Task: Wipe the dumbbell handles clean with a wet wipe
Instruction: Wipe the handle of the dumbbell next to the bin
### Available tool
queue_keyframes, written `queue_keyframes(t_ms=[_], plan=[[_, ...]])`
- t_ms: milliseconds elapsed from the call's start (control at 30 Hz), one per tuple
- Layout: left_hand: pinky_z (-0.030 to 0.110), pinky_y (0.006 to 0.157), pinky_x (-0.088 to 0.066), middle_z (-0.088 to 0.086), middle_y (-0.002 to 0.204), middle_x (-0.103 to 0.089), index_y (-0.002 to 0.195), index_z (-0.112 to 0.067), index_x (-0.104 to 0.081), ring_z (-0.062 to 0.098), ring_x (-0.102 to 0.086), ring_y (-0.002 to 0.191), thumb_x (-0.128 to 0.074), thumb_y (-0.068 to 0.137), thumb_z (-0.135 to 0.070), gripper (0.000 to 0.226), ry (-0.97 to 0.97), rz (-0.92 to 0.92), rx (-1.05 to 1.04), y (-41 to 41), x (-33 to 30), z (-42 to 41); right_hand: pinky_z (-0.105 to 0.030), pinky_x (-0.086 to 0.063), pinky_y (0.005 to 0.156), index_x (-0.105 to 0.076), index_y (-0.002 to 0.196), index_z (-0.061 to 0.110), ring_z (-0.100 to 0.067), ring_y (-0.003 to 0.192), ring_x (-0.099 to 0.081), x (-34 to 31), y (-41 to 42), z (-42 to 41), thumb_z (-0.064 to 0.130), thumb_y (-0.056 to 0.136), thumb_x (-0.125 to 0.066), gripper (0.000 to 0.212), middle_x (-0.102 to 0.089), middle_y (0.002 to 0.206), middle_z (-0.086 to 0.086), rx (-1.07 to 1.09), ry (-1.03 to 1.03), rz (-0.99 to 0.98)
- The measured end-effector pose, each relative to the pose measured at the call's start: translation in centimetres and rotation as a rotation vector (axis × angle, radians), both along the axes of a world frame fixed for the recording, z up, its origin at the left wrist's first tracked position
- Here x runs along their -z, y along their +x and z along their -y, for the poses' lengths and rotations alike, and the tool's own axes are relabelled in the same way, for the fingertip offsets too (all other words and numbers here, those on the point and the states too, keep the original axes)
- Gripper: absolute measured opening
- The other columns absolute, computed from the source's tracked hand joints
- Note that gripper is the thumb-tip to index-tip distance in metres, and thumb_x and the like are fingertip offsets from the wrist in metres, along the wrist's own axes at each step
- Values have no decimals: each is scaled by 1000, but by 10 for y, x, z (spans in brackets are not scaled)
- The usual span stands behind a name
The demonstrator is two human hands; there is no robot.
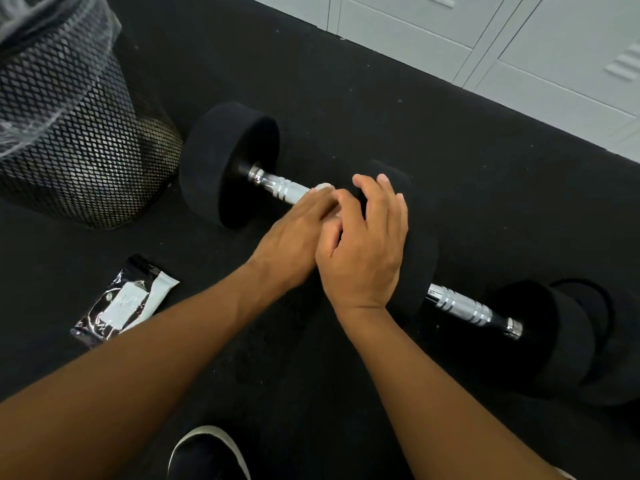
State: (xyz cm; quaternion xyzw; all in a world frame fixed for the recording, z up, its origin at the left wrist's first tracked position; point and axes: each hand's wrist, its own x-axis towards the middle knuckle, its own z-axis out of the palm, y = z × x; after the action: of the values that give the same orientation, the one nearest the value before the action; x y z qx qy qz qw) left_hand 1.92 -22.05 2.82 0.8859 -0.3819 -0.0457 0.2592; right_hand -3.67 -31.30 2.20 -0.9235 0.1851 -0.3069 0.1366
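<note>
The near dumbbell [239,168] lies on the black floor mat [346,109] right in front of me, its chrome handle [282,188] running from the big black weight on the left toward my hands. My left hand [294,233] is down on that handle, fingers laid along the bar, and a small white bit of wet wipe [323,186] peeks out at my fingertips; whether I'm pinching it or just pressing it against the metal I cannot tell from here. My right hand [363,247] sits over the dumbbell's other black weight, fingers straight and slightly spread, its thumb side overlapping my left hand. Off to the right, a second dumbbell [554,337] lies in line with the first, its ridged chrome handle [464,306] showing clear between its dark weights. To my left on the mat sits the shiny wipe packet [121,303], flat, well apart from the dumbbells. Further left stands a black mesh waste bin [76,133] with a clear liner, just beside the first dumbbell's weight. Pale locker doors [519,46] line the top edge, and the toe of my dark shoe [207,452] pokes in at the bottom.
</note>
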Motion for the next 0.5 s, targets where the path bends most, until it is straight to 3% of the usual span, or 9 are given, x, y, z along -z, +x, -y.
queue_keyframes(t_ms=[133,200,300,400,500], plan=[[33,124,-21,9,148,-49,148,-12,-47,21,-39,143,-40,104,-17,45,163,170,-6,21,12,-12,-47,-30,123,-74,114,12,-31,141,-48,0,1,0,12,94,-51,31,-63,135,-10,-4,-7,11],[42,127,-18,14,152,-47,151,-6,-41,30,-36,147,-39,101,-11,51,302,230,-110,35,14,-21,-47,-28,124,-73,116,12,-31,141,-48,0,1,1,12,94,-51,31,-63,136,-10,-5,-8,9],[42,126,-19,22,147,-49,148,2,-41,35,-40,144,-37,98,-8,51,399,275,-261,42,13,-26,-45,-25,126,-73,119,12,-31,142,-47,0,0,0,13,95,-51,32,-62,136,-10,-11,-4,0],[46,125,-24,24,146,-48,146,4,-40,38,-39,144,-34,96,-8,52,364,293,-289,38,15,-20,-45,-26,126,-72,119,12,-31,142,-47,0,0,0,13,95,-50,33,-62,136,-10,-7,-10,-4],[45,124,-23,24,158,-35,153,4,-32,38,-28,151,-43,100,-4,55,345,218,-313,24,14,-18,-45,-26,125,-72,119,12,-31,142,-47,0,0,-1,13,94,-50,33,-62,136,-10,-4,-16,-9]])
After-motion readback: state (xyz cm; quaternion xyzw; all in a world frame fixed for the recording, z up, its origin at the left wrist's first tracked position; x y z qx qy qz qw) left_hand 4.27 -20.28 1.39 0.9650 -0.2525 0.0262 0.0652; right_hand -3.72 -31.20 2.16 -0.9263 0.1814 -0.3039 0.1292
